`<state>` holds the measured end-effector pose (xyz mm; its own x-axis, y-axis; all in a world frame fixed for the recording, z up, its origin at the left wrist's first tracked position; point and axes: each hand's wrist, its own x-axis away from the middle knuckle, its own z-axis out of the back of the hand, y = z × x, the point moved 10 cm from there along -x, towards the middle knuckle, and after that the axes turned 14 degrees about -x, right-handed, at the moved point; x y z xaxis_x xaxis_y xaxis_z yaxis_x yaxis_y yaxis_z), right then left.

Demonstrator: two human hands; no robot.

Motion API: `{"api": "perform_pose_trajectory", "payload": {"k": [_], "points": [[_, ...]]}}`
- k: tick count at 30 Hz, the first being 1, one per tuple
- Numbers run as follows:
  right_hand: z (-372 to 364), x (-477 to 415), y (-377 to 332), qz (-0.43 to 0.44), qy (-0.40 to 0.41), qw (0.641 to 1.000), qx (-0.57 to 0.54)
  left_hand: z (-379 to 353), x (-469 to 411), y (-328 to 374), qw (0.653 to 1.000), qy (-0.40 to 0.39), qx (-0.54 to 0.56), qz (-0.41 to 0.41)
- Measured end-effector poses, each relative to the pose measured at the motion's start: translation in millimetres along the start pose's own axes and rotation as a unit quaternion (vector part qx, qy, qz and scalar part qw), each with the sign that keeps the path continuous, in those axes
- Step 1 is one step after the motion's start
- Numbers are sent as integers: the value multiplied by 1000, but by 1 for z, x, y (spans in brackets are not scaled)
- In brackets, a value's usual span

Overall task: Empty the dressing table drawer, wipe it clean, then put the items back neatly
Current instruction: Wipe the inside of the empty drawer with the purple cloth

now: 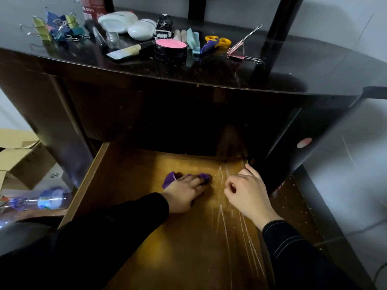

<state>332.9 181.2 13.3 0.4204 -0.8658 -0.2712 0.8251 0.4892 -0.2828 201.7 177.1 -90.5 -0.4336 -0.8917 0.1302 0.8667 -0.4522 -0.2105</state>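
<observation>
Drawer (144, 176) pulled out and emptied of items; wooden floor bare.

Left hand (184, 192): fingers laid fairly flat, pressing a purple cloth (168, 179) onto the drawer floor near mid-width. The cloth shows at 10 and 2 o'clock of the hand.

Right hand (249, 191), at 3 o'clock of the left and apart from it: fingers curled, the outer ones at the drawer's right wall. Shiny clear film (223, 216) streaks the floor under it. Clasping wall or film, cannot tell.

On the ground at 9 o'clock of the drawer: plastic bottle (52, 198), cardboard box (23, 162).

Table top (293, 65), 12 o'clock, holds the removed items: binder clips (54, 26), white cases (118, 20), pink compact (171, 47), scissors (217, 41).
</observation>
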Motion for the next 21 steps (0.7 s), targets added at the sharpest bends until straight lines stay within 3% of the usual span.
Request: {"api": "perform_pose_trajectory", "payload": {"k": [3,5,11,14,17,21], "points": [[-1,2,-2,6,-4,1000,7,-7,35,22,996,-17,13,-84],[-1,1,-1,3,-4,1000,2,-8,36,18,996,-18,15,-89],[-1,-2,3,-3,-4,1000,-12,2,-39,-28,995,5,27,98],[-1,-2,1,1,-8,1000,-10,2,-60,-28,992,-4,23,125],[0,-2,1,-4,-6,1000,-14,7,-43,-10,998,18,9,63],[0,-1,1,-2,-3,1000,-18,-1,18,34,993,26,23,-113]]}}
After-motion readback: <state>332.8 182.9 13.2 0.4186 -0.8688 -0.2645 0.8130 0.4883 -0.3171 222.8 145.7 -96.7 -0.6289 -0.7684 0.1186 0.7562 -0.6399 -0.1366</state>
